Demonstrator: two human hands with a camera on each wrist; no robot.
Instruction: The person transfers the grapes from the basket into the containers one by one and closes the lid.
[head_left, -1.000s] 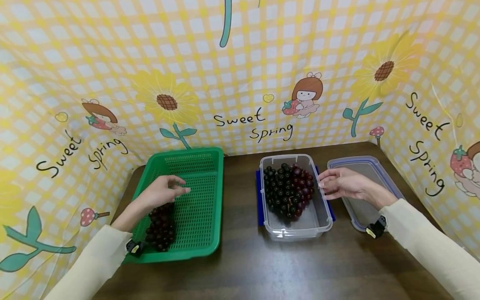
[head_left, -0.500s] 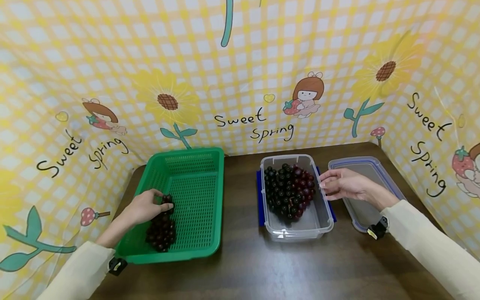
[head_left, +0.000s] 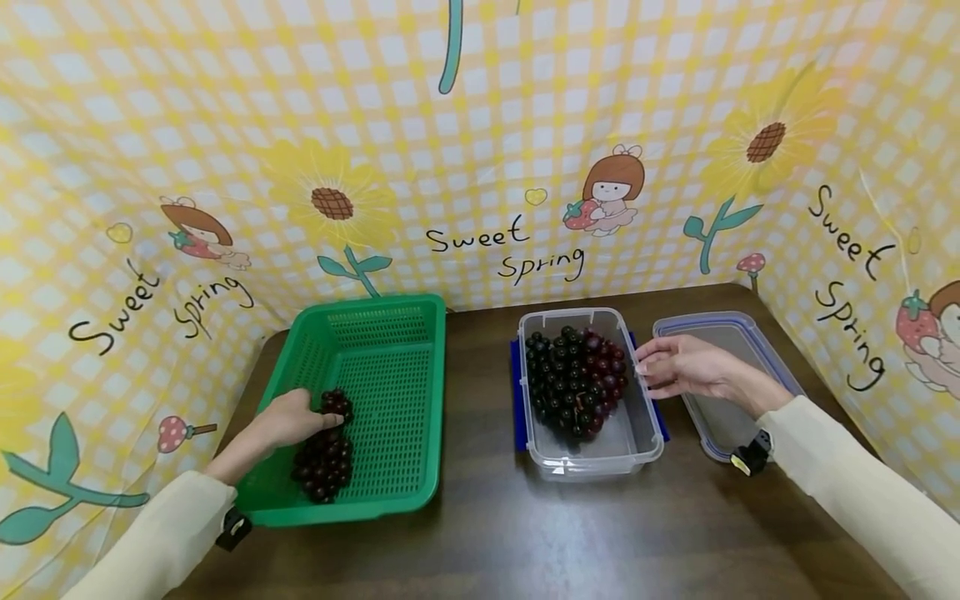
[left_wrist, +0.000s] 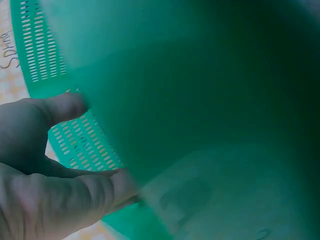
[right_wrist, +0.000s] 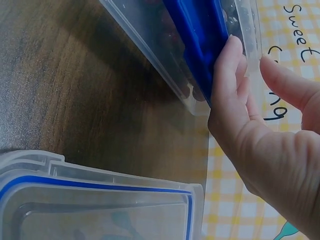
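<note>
My left hand (head_left: 288, 418) reaches over the left wall of the green basket (head_left: 441, 400) and pinches the upper end of a dark red bunch of grapes (head_left: 322, 467). In the left wrist view the basket wall (left_wrist: 200, 100) hides the grapes and the fingertips. On the right, a clear plastic container (head_left: 596, 465) with blue side flaps holds black grapes (head_left: 555, 375) and red grapes (head_left: 611, 367). My right hand (head_left: 693, 371) touches the container's right side with loosely extended fingers, against the blue flap (right_wrist: 202, 45) in the right wrist view.
A clear lid with a blue seal (head_left: 738, 417) lies on the brown table (head_left: 480, 500), right of the container and partly under my right forearm. Yellow checked cloth (head_left: 480, 150) stands behind the table and at both sides.
My left hand has come down and left from above the basket onto the grapes, its fingers closing on their upper end. The right hand stays at the container.
</note>
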